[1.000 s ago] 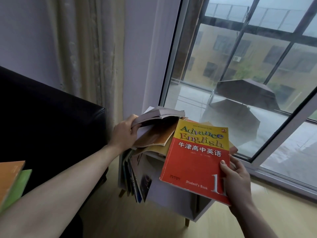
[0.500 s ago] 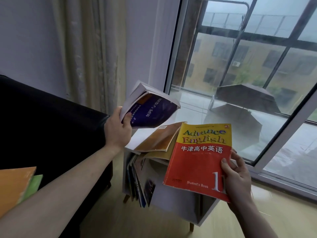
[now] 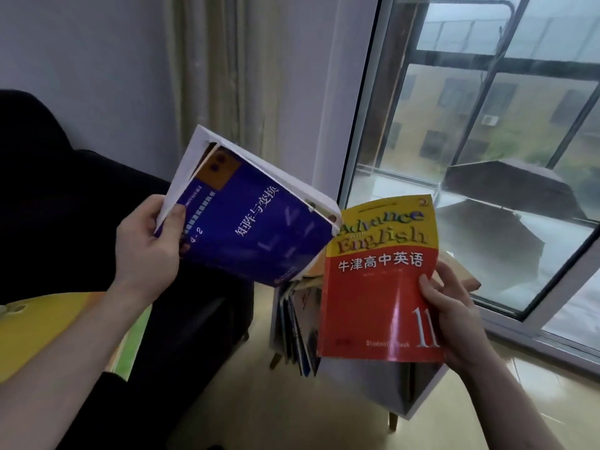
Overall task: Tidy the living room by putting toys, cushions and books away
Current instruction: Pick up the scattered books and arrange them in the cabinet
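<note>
A person's left hand is gripping a dark blue softcover book with white Chinese lettering and an orange corner square at its lower-left corner, thumb lying across the glossy cover and fingers curled behind; the book is tilting up toward 1 o'clock, its white outer cover peeling away from the pages. At 3 o'clock from it, the right hand is pinching the right edge of a glossy red and yellow paperback textbook titled "Advance with English", thumb pressing on the front, fingers spreading behind. The two hands are staying well apart, each clamped on its own book, with the books' near corners almost meeting. Both forearms are reaching in bare from the lower corners. Below the books, at 6 o'clock, a small white boxy shelf on wooden legs is holding a slumping row of thin books. A black smooth-surfaced sofa is filling the 9 o'clock side, a pale ribbed curtain is hanging at 12 o'clock, and a large dark-framed glass window is spanning 2 o'clock.
</note>
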Motion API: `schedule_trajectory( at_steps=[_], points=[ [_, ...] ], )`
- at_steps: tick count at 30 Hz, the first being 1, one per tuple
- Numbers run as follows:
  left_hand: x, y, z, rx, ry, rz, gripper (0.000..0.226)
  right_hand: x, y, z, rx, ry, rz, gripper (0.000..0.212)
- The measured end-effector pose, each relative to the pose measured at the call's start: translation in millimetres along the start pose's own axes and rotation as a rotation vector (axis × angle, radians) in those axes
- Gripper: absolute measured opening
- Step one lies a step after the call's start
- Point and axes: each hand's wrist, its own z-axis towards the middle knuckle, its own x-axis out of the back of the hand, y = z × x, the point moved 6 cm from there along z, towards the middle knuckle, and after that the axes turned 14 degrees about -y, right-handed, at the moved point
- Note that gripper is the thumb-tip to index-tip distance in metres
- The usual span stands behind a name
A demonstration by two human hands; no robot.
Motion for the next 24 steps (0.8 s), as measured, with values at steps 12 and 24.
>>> schedule_trajectory(
  at_steps=[12, 24],
  points=[
    [39, -27, -91, 0.158, -0.479, 0.291, 0.041, -65, 78, -1, -0.514, -0.601, -0.64, 0.021],
    [-72, -52, -106, 0.208, -1.071, 0.528, 0.024, 2, 104, -17, -0.703, -0.34, -0.896, 0.026]
  ],
)
